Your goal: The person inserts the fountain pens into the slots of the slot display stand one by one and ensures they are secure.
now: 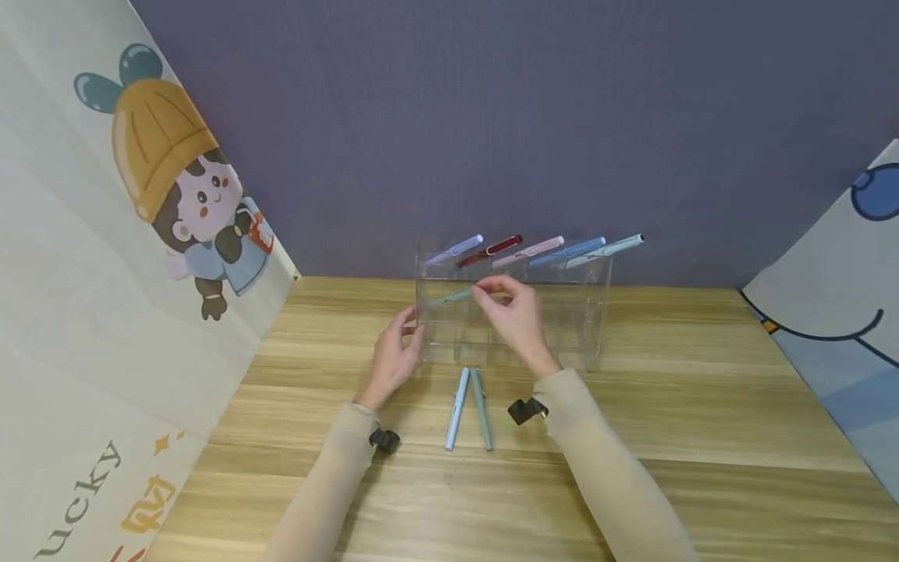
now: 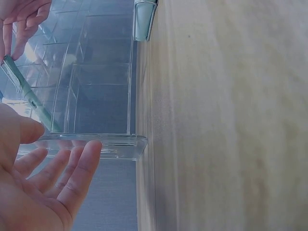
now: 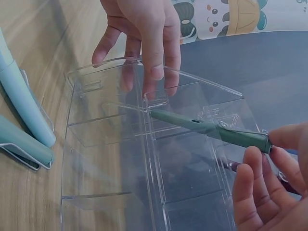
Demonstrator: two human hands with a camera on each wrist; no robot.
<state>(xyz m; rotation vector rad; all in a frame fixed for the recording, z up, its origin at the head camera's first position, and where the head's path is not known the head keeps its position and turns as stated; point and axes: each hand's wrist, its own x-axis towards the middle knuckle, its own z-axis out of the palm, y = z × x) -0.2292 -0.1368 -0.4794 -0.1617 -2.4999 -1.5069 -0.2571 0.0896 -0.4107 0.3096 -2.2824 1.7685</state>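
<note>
My right hand (image 1: 516, 312) pinches the clip end of a green pen (image 3: 192, 124) between thumb and fingertips. The pen slants into the left compartment of a clear acrylic pen rack (image 1: 600, 316), its other end inside, below the top row. At the rack's left side, my left hand (image 1: 396, 355) rests its fairly straight fingers (image 2: 82, 173) against the outer side wall, with the thumb near the front edge. A light blue pen (image 1: 456, 410) and another green pen (image 1: 481, 410) lie on the table in front of the rack.
Along the rack's top row lean a lilac pen (image 1: 456, 248), a dark red pen (image 1: 492, 250), a pink pen (image 1: 530, 251), a blue pen (image 1: 570, 251) and a pale aqua pen (image 1: 607, 250). A dark wall (image 1: 527, 117) rises behind the wooden table (image 1: 702, 406).
</note>
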